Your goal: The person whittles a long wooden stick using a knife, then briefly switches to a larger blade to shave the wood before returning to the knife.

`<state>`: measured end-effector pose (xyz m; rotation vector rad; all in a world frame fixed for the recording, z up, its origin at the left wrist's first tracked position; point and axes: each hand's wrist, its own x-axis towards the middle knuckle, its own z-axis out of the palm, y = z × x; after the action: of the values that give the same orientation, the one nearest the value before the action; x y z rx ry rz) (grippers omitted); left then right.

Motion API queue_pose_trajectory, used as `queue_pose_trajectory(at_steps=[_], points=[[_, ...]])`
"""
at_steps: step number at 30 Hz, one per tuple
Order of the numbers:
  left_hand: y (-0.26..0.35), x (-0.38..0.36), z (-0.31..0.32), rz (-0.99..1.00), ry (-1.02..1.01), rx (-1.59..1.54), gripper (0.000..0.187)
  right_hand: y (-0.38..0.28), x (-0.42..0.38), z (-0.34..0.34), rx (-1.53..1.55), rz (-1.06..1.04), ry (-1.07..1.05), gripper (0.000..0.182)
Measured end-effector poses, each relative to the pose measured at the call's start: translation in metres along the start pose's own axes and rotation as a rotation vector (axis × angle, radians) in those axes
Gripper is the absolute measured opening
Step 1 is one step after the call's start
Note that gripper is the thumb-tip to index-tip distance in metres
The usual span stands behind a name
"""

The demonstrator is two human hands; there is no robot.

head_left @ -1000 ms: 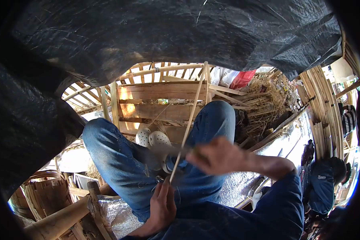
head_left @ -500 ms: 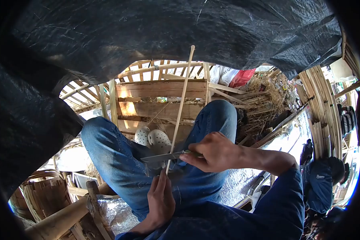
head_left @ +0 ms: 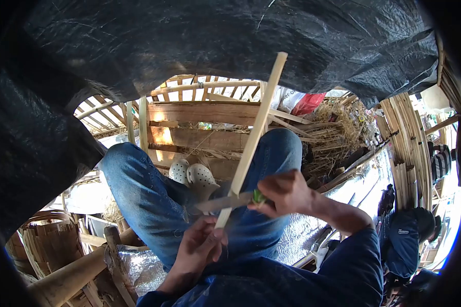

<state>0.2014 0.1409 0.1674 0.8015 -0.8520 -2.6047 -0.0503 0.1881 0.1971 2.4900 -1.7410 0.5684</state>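
Bamboo strip [head_left: 254,128] now leaning further right than before, long axis steep, top end up-right, left hand [head_left: 197,245] pinching its lower end, right hand [head_left: 287,193] clenched on knife [head_left: 224,202] crossing it

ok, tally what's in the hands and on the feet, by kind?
Bamboo strip: 1, held by the left hand
Knife: 1, held by the right hand
White clogs: 2
Total: 4
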Motion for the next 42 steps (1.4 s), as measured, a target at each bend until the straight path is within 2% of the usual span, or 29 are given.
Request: queue_pose_trajectory(at_steps=[2,4,5,6,7,8,9,10,12,13,16,17,18,20,21,25,26,27,29,30,31,34,35,36,37,38,40,41,42], points=[[0.000,0.009,-0.002,0.059,0.094,0.049,0.025,0.002,0.008,0.003,0.030,0.007,0.033,0.041],[0.002,0.009,-0.002,0.128,0.088,0.031,0.023,-0.005,0.008,0.013,0.103,0.093,-0.003,0.039],[0.002,0.005,0.000,0.099,0.103,0.041,0.022,-0.008,0.002,0.022,0.187,0.030,0.052,0.038],[0.000,0.002,0.002,0.069,0.122,0.047,0.021,-0.015,0.002,0.024,0.105,-0.064,0.030,0.037],[-0.002,0.000,0.000,0.045,0.119,0.045,0.020,-0.006,0.005,0.020,0.065,-0.014,0.072,0.038],[-0.001,0.001,0.001,0.045,0.126,0.040,0.020,0.007,0.011,0.014,0.028,0.044,0.111,0.039],[0.001,0.005,0.003,0.034,0.143,0.038,0.019,0.030,0.013,0.012,-0.034,0.253,0.156,0.041],[0.001,0.006,0.005,0.022,0.156,0.034,0.019,0.047,0.016,0.014,0.029,0.562,0.163,0.043],[-0.002,0.009,0.004,0.021,0.134,0.027,0.019,0.028,0.019,0.017,0.116,0.337,0.168,0.043],[-0.001,0.007,0.006,0.056,0.139,0.044,0.019,0.004,0.014,0.027,0.129,0.078,0.106,0.042],[0.003,0.003,-0.002,0.071,0.153,0.089,0.021,0.014,0.021,0.019,-0.004,0.160,0.159,0.042],[0.000,-0.001,-0.004,0.049,0.160,0.092,0.023,0.050,0.024,0.008,-0.066,0.482,0.110,0.042],[-0.004,-0.004,-0.005,0.039,0.156,0.094,0.023,0.059,0.018,0.004,-0.066,0.492,0.108,0.042],[-0.010,-0.002,-0.006,0.004,0.089,0.097,0.023,0.074,0.018,-0.006,0.070,0.455,0.069,0.042],[-0.012,-0.003,-0.009,-0.013,0.100,0.095,0.023,0.048,0.018,0.003,-0.014,0.075,0.160,0.040],[-0.010,-0.011,-0.007,-0.051,0.126,0.079,0.018,0.050,0.021,-0.002,-0.097,0.089,0.200,0.042],[-0.016,-0.015,-0.007,-0.069,0.126,0.079,0.018,0.084,0.021,-0.011,-0.051,0.488,0.083,0.047],[-0.019,-0.019,-0.008,-0.108,0.107,0.081,0.018,0.086,0.014,-0.013,-0.045,0.504,0.081,0.047],[-0.017,-0.019,-0.011,-0.119,0.080,0.100,0.018,0.094,0.015,-0.018,0.139,0.201,0.214,0.047],[-0.019,-0.021,-0.010,-0.105,0.078,0.112,0.018,0.060,0.020,-0.009,0.132,-0.019,0.227,0.044],[-0.020,-0.025,-0.011,-0.096,0.074,0.124,0.019,0.058,0.021,-0.008,0.128,-0.015,0.233,0.044],[-0.025,-0.025,-0.016,-0.069,0.110,0.156,0.020,0.060,0.018,-0.004,0.006,0.141,0.100,0.048],[-0.028,-0.026,-0.021,-0.112,0.144,0.180,0.020,0.089,0.029,-0.014,0.039,0.696,-0.077,0.052],[-0.029,-0.029,-0.023,-0.154,0.179,0.208,0.020,0.122,0.030,-0.013,0.092,0.782,0.246,0.055],[-0.029,-0.032,-0.017,-0.093,0.131,0.246,0.020,0.136,0.035,-0.009,0.018,0.557,0.508,0.055],[-0.029,-0.029,-0.016,-0.076,0.130,0.256,0.020,0.138,0.031,-0.007,0.017,0.545,0.524,0.055],[-0.034,-0.030,-0.013,0.081,0.298,0.275,0.020,0.095,0.019,-0.012,0.307,0.651,0.370,0.054],[-0.029,-0.027,-0.011,0.061,0.306,0.350,0.027,0.076,0.013,-0.009,0.373,0.668,0.310,0.053],[-0.022,-0.023,-0.010,0.064,0.310,0.342,0.027,0.057,0.010,-0.009,0.365,0.600,0.294,0.048]])
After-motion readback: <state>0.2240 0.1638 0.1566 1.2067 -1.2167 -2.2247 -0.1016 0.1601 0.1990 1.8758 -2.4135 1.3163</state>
